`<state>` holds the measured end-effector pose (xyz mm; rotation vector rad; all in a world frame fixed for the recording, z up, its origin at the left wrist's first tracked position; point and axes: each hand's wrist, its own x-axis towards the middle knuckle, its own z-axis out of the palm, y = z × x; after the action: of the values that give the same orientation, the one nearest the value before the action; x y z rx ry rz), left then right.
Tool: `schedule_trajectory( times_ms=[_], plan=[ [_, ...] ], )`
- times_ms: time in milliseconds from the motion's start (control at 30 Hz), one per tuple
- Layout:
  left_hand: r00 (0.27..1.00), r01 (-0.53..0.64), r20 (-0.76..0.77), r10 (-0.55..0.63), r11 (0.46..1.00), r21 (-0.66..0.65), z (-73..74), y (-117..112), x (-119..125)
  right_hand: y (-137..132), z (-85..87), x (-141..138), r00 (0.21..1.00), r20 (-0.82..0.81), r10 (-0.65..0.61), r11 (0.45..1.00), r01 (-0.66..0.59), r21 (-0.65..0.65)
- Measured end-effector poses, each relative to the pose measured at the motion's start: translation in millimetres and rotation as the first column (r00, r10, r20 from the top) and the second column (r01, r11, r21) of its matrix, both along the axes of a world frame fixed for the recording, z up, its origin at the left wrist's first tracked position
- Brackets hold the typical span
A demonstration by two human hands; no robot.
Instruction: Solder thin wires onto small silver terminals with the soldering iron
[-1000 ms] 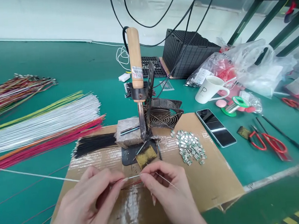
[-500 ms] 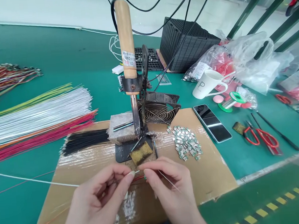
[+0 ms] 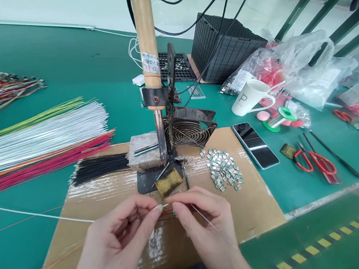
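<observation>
My left hand point(image 3: 121, 232) is closed, its thumb and forefinger pinching a white wire point(image 3: 43, 214) that trails off to the left. The wire's short tip points at my right hand point(image 3: 205, 218). That hand is also closed, pinching a small green-edged connector point(image 3: 174, 212), mostly hidden by the thumb. A red wire point(image 3: 166, 213) runs between the hands, and a thin silvery strand point(image 3: 207, 220) crosses the right fingers. Just beyond the fingertips lies a yellow-brown sponge point(image 3: 169, 182). Above it, a wooden-handled soldering iron point(image 3: 147, 42) is clamped upright, tip down.
Cardboard point(image 3: 258, 202) covers the bench under my hands. A pile of small metal connectors point(image 3: 225, 170) lies right, near a phone point(image 3: 255, 145), mug point(image 3: 250, 96), solder spool point(image 3: 278, 120) and red-handled scissors point(image 3: 321, 163). White wires point(image 3: 50, 133) and black wires point(image 3: 102, 168) lie left. Behind stands a fan point(image 3: 191, 129).
The whole view has shifted slightly, with the soldering iron appearing higher and a little further left. Both hands keep nearly the same pose and grip.
</observation>
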<state>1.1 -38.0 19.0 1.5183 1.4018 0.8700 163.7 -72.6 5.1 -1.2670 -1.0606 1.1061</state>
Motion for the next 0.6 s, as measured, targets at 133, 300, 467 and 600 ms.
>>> schedule_trajectory(
  times_ms=[133,300,467,600],
  plan=[
    [1.000,0.018,0.001,-0.018,1.000,-0.006,0.0,0.1,-0.1,-0.5,0.0,0.7,1.000,-0.021,-0.001,1.000,0.001,-0.018],
    [1.000,0.021,0.006,-0.021,1.000,-0.002,1.2,-0.5,-0.1,1.0,0.3,-1.2,0.992,-0.128,0.011,0.995,-0.024,-0.095],
    [1.000,0.024,0.005,-0.024,0.998,0.061,-3.0,-4.8,-1.6,2.7,1.7,-2.9,0.962,-0.274,0.024,0.985,-0.070,-0.159],
    [0.999,-0.024,-0.043,0.028,0.995,0.092,-9.3,-12.7,-0.6,4.3,1.9,-3.3,0.936,-0.353,0.013,0.973,-0.093,-0.210]
  ],
)
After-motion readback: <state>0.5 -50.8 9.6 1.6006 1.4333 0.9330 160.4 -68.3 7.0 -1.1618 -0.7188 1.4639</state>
